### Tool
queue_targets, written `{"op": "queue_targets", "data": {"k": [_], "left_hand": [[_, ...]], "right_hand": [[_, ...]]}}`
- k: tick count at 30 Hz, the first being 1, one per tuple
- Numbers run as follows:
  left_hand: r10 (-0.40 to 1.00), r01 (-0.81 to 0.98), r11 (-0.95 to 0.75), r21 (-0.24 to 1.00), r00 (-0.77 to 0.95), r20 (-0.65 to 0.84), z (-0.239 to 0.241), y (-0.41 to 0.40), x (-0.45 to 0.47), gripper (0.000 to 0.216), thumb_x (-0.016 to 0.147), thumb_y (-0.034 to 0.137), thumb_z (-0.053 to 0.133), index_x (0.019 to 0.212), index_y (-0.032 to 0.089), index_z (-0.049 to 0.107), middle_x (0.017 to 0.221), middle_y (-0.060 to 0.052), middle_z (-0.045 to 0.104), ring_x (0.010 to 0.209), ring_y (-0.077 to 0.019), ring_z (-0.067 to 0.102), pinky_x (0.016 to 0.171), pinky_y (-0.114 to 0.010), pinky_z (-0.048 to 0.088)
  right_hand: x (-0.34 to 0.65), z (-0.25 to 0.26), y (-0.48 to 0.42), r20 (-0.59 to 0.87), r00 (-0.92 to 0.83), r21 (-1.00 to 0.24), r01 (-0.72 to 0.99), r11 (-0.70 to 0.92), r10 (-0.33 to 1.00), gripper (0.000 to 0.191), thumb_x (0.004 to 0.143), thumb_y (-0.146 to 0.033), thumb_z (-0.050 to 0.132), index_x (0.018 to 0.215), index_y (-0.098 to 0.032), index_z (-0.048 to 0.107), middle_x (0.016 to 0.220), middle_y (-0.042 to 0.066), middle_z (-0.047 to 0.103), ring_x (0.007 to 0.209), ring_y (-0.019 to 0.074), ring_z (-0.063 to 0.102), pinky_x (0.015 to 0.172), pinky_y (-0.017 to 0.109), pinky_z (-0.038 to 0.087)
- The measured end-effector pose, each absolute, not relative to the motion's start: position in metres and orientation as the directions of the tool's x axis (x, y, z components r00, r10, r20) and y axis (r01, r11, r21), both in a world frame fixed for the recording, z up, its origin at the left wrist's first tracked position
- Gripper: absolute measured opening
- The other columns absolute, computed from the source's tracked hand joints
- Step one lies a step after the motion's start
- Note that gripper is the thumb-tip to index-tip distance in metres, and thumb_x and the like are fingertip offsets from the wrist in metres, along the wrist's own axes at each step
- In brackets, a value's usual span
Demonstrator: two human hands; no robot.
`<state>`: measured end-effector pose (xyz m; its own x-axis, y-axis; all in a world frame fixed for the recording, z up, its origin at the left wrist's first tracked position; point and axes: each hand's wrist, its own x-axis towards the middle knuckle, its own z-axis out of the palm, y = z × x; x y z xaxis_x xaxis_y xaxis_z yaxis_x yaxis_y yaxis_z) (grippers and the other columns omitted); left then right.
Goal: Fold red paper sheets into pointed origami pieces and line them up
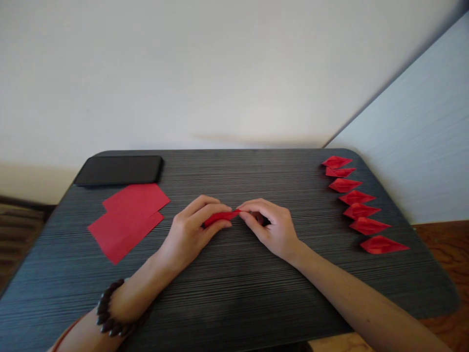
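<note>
A small folded red paper piece [218, 216] is held between my two hands over the middle of the table. My left hand [193, 226] wraps its thumb and fingers along the body of the piece. With thumb and forefinger, my right hand [271, 226] pinches the thin pointed tip. Part of the piece is hidden behind the left fingers. To the left lie flat red paper sheets [124, 227], overlapping each other. Along the right side stands a row of several folded red paper boats [370, 226], pointed at their ends.
A black phone [119, 170] lies at the far left corner of the dark wood-grain table [234, 293], just beyond the sheets. A pale wall [220, 73] rises behind the table's back edge, and a light panel [414, 132] stands at the right.
</note>
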<state>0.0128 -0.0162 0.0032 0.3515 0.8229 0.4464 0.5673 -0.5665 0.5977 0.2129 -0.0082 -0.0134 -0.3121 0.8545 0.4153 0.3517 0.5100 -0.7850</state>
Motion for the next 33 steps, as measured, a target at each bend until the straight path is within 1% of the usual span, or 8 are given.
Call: {"op": "queue_targets", "data": {"k": [5,9,11,13,17,24,28,33], "left_hand": [[0.857,0.538,-0.51,0.671,0.384,0.344,0.002,-0.01,0.007,0.025,0.076,0.025,0.071,0.1,0.02,0.065,0.098,-0.005,0.063,0.093,-0.0178,0.061,0.083,-0.032,0.051],[0.88,0.429,-0.335,0.839,0.461,0.115,-0.002,-0.004,-0.001,0.042,0.073,0.026,0.073,0.113,0.024,0.06,0.111,-0.007,0.062,0.102,-0.0206,0.061,0.089,-0.037,0.052],[0.885,0.299,-0.156,0.942,0.466,-0.001,-0.003,-0.002,-0.004,0.048,0.076,0.023,0.07,0.121,0.022,0.054,0.108,-0.008,0.065,0.09,-0.0181,0.066,0.08,-0.034,0.056],[0.886,0.199,-0.028,0.98,0.46,-0.068,-0.004,-0.001,-0.006,0.049,0.078,0.02,0.067,0.124,0.02,0.051,0.092,-0.006,0.07,0.073,-0.015,0.068,0.069,-0.029,0.058],[0.886,0.174,0.028,0.984,0.451,-0.105,-0.004,0.0,-0.007,0.046,0.078,0.019,0.067,0.122,0.016,0.053,0.073,-0.002,0.07,0.064,-0.0143,0.067,0.064,-0.028,0.057],[0.915,0.338,-0.059,0.939,0.395,-0.085,0.004,-0.006,0.003,0.029,0.078,0.032,0.068,0.105,0.019,0.066,0.095,-0.005,0.072,0.083,-0.0175,0.068,0.074,-0.028,0.057],[0.92,0.341,0.046,0.939,0.352,-0.173,0.011,-0.011,0.014,0.022,0.085,0.036,0.059,0.088,0.016,0.068,0.079,-0.004,0.072,0.071,-0.0152,0.068,0.065,-0.025,0.057],[0.902,0.279,0.142,0.95,0.36,-0.24,0.015,-0.012,0.016,0.02,0.084,0.034,0.06,0.082,0.015,0.066,0.072,-0.004,0.071,0.061,-0.013,0.066,0.057,-0.023,0.057]], "right_hand": [[0.213,-0.01,-0.009,0.379,-0.335,-0.811,0.33,0.484,0.863,0.009,0.087,-0.022,0.056,0.091,-0.02,0.064,0.089,0.002,0.069,0.061,0.0091,0.057,0.055,0.023,0.045],[0.216,-0.01,-0.007,0.271,-0.305,-0.879,0.308,0.364,0.913,0.012,0.087,-0.027,0.056,0.089,-0.019,0.064,0.083,0.002,0.068,0.056,0.0084,0.054,0.054,0.023,0.045],[0.217,-0.012,-0.006,0.217,-0.272,-0.907,0.3,0.297,0.938,0.015,0.088,-0.031,0.055,0.089,-0.019,0.064,0.077,0.001,0.066,0.054,0.0083,0.053,0.053,0.023,0.044],[0.219,-0.015,-0.005,0.18,-0.247,-0.922,0.295,0.251,0.952,0.017,0.088,-0.034,0.055,0.09,-0.019,0.064,0.07,0.0,0.062,0.053,0.0087,0.052,0.052,0.023,0.044],[0.219,-0.018,-0.005,0.161,-0.237,-0.93,0.288,0.228,0.958,0.019,0.088,-0.036,0.055,0.09,-0.019,0.064,0.065,-0.002,0.059,0.052,0.009,0.052,0.051,0.023,0.042],[0.216,-0.011,-0.005,0.174,-0.314,-0.908,0.316,0.276,0.933,0.017,0.088,-0.033,0.055,0.089,-0.019,0.065,0.072,0.0,0.064,0.053,0.0086,0.053,0.052,0.022,0.043],[0.213,-0.008,-0.006,0.275,-0.395,-0.855,0.317,0.411,0.877,0.012,0.087,-0.027,0.056,0.088,-0.02,0.065,0.077,0.001,0.067,0.059,0.0095,0.056,0.055,0.023,0.044],[0.212,-0.01,-0.006,0.398,-0.4,-0.811,0.267,0.521,0.825,0.009,0.086,-0.025,0.059,0.093,-0.021,0.063,0.083,0.001,0.066,0.059,0.0084,0.054,0.054,0.022,0.045]]}}
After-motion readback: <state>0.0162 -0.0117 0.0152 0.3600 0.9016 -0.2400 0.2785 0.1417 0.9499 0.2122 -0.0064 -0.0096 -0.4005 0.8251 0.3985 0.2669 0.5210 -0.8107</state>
